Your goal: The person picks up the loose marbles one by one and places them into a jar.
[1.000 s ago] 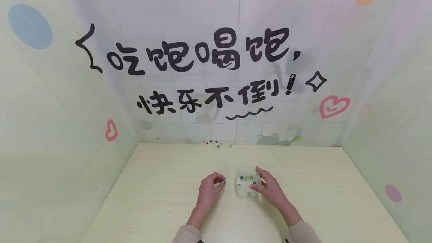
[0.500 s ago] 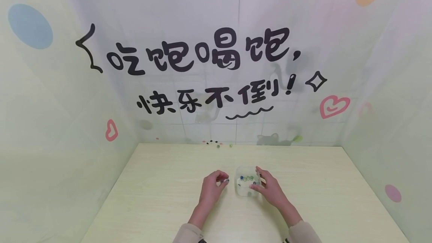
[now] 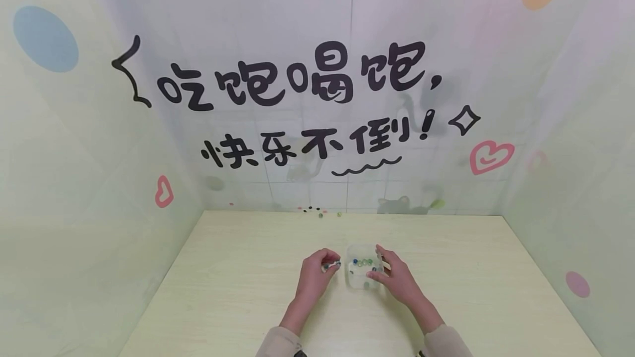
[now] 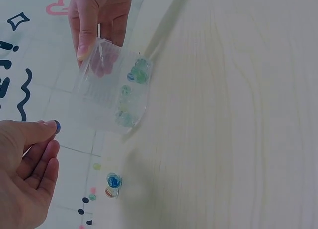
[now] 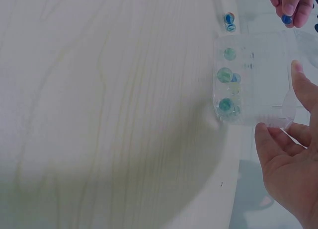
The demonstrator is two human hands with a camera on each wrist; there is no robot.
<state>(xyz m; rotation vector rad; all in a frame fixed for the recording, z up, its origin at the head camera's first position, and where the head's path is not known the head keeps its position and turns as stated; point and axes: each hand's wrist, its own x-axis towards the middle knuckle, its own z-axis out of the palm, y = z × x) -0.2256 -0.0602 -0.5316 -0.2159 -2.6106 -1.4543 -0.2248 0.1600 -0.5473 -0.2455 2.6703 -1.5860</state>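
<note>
My left hand [image 3: 312, 277] pinches a blue marble [image 4: 57, 127] between thumb and forefinger, just left of the box. It is raised above the table, level with the upper part of the box in the left wrist view. My right hand [image 3: 397, 274] grips the right wall of a clear plastic box [image 5: 268, 80], thumb on one side and fingers on the other. Several green, yellowish and blue marbles [image 5: 226, 75] lie on the box floor. Beyond the left fingers, two more marbles, a blue one [image 4: 114, 181] and an orange-streaked one [image 4: 112, 191], sit close together on the table.
The pale wooden table [image 3: 238, 302] ends at a printed white backdrop [image 3: 278, 191] with black lettering, and side panels enclose it left and right. Two small round spots, one dark [image 3: 320, 215] and one yellow-green [image 3: 339, 214], show at the table's back edge.
My left hand has moved a little right and slightly away, bringing the pinched marble nearer the box's left wall. My right hand and the box have stayed in place.
</note>
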